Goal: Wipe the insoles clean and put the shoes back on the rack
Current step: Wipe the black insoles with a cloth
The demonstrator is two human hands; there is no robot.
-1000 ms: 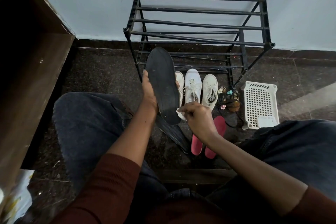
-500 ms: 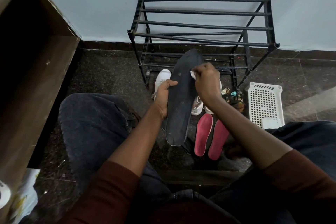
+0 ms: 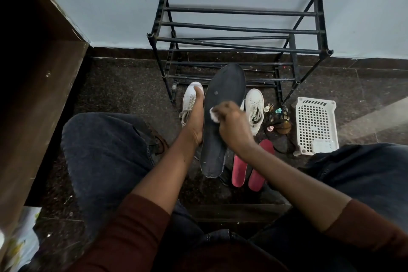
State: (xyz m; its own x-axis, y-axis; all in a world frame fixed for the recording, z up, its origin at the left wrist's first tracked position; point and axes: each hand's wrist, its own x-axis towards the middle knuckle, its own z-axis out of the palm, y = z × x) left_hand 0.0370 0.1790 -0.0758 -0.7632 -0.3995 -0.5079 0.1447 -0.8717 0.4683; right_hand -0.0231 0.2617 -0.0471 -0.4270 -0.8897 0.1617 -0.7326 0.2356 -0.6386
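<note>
Dark insole (image 3: 223,104) is held upright above the floor (image 3: 123,86), between the person's knees, its toe end overlapping the lower bars of the black rack (image 3: 240,26). Left hand (image 3: 196,117) supports the insole along its left edge, with the grip closed on that edge and the fingers hidden behind. Right hand (image 3: 231,126), blurred, has its grip curled tight on a small white wad (image 3: 214,115) pressed to the insole's middle. The insole and hands mask the floor just before the rack. A left white shoe (image 3: 191,99) and a right white shoe (image 3: 255,106) show on either side; what lies between cannot be told. Two red insoles (image 3: 238,172) lie side by side under the right forearm, partly covered. A white perforated basket (image 3: 315,121) sits right of the rack, with small bottles (image 3: 276,117) between it and the right shoe. A brown wooden cabinet (image 3: 33,95) flanks the left.
</note>
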